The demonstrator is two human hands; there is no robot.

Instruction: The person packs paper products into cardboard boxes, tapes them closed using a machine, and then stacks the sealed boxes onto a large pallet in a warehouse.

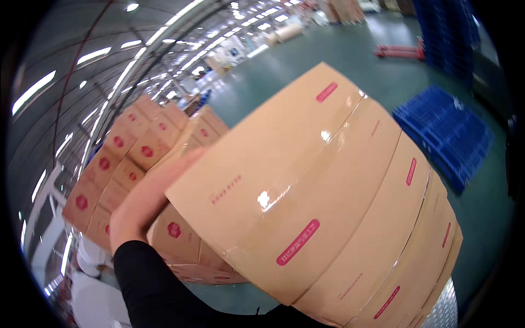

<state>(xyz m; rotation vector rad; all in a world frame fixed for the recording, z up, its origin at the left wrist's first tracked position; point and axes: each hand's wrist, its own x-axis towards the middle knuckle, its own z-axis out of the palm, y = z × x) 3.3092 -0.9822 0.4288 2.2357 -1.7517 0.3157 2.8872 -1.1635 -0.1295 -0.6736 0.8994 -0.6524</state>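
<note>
A large brown cardboard box (273, 180), taped along its middle and marked with pink-red labels, fills the centre of the view at a slant. Against its right side is a row of similar taped cardboard boxes (383, 229), running toward the lower right. My left forearm (139, 205), in a black sleeve, bends up along the large box's left side. Its wrist passes behind the box's far-left edge, so the fingers are hidden. Nothing of my right hand shows.
Stacked brown cartons (131, 147) with red emblems stand at the left, with more cartons (178, 235) below my forearm. Blue plastic pallets (445, 134) lie on the green floor at the right. Farther back are a red pallet jack (399, 51) and a tall blue pallet stack (445, 38).
</note>
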